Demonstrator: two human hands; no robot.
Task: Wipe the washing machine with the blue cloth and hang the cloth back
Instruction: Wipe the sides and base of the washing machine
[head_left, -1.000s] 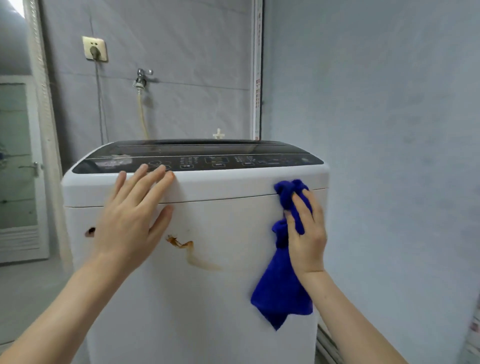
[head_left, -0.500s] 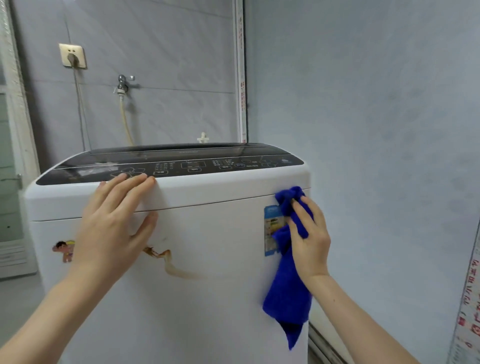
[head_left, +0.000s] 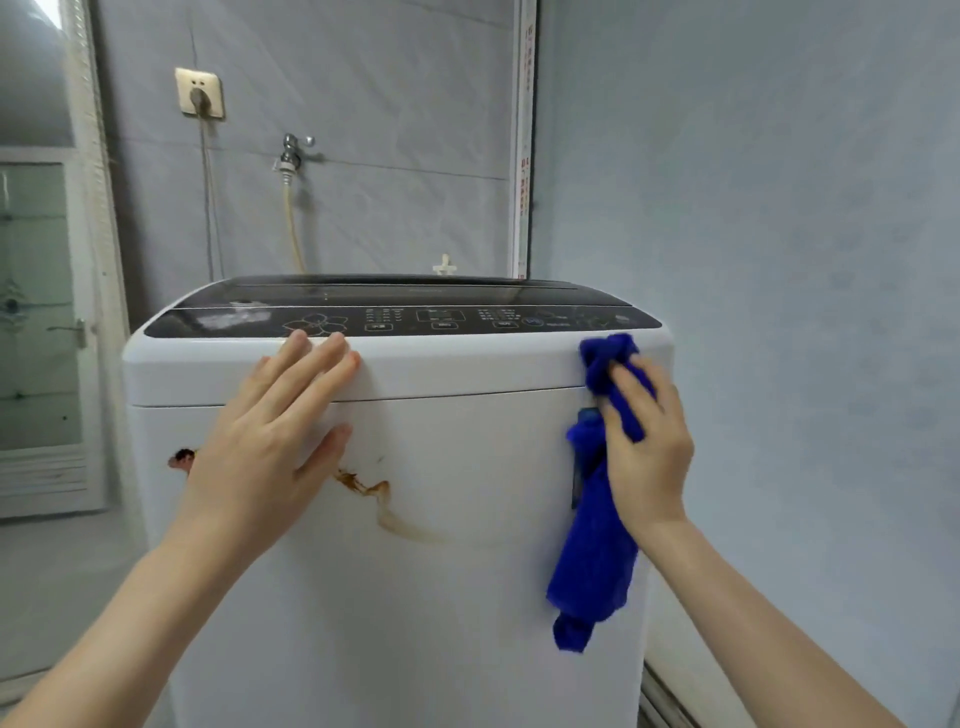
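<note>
The blue cloth (head_left: 597, 519) looks soft, light and limp, bunched under the fingers of the right hand (head_left: 647, 447) at the washing machine's (head_left: 441, 597) upper right front corner, its loose tail hanging below the palm. It would probably handle best gathered into a thick wad. The left hand (head_left: 270, 441), well apart, lies flat and open on the front, beside a brown stain (head_left: 374, 493).

Left hand (head_left: 270, 447) lying flat on washing machine (head_left: 457, 597) front, left part; right hand (head_left: 647, 452) pressing cloth (head_left: 592, 561) at right edge; tap (head_left: 291, 153) sitting behind, on wall.
</note>
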